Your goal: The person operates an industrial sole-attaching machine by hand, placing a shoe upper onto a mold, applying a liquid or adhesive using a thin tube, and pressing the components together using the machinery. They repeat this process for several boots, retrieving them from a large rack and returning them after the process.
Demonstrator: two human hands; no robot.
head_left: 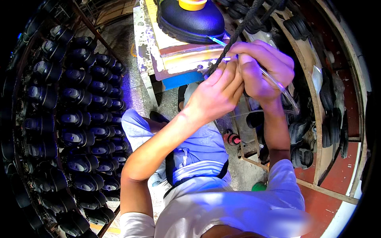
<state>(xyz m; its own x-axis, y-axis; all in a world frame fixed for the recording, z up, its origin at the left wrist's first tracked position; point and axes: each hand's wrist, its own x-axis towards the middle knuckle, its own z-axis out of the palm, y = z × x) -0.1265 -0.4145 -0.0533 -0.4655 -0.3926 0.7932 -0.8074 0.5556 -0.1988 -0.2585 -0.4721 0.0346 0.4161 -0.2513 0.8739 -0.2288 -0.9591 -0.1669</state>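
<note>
Above the edge of a worn work table, my two hands meet fingertip to fingertip. My left hand (218,91) has its fingers bent together in a pinch; what is between them is hidden. My right hand (264,71) is closed around a clear thin tube (274,80), which sticks out below the hand and bends down to the right. A dark braided cord (235,37) runs from the top down beside my left fingertips. Just beyond, a black shoe (190,22) sits on the table with a yellow round thing (192,4) on it. A thin light-blue stick-like piece (216,41) touches its sole edge.
On the left, a tall rack holds rows of black shoes (77,95). To the right, a wooden-framed rack (317,131) carries dark soles (297,27). A blue panel (181,80) shows under the table edge. A red-capped dark bottle (231,138) stands low beside my legs.
</note>
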